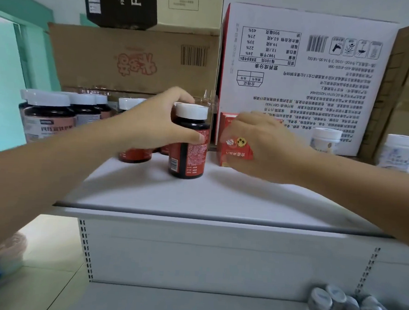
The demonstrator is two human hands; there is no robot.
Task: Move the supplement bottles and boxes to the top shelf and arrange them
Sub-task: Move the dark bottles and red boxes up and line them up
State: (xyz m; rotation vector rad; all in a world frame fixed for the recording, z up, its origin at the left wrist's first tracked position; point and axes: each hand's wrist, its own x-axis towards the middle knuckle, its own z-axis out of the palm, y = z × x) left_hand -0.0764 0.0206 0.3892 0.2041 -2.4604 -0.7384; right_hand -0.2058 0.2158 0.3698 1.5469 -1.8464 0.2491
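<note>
1. Your left hand (152, 125) is wrapped around the dark brown supplement bottle with white cap and red label (189, 144); thumb on the front of the label, fingers curled over the cap from behind. Grip is closed on it.
2. That bottle stands upright on the white top shelf (196, 197), near the middle, clear of the front edge.
3. Your right hand (264, 146) sits on the small red cardboard box (232, 147) just right of the bottle. Fingers are draped over its top and right side, blurred; can't tell whether the grip has actually closed on it.
4. Left of the bottle: more red-label bottles (134, 154) right behind your left hand, then a cluster of dark bottles with pale labels (49, 116) further left.
5. Right of the bottle, past the red box: two white plastic bottles (325, 140).
6. Behind the bottle: a brown cardboard carton (132, 59) and a large white printed carton (306, 77).
7. Below the bottle: lower shelf (189, 305), blurred bottles (347, 309) lying at its right.
</note>
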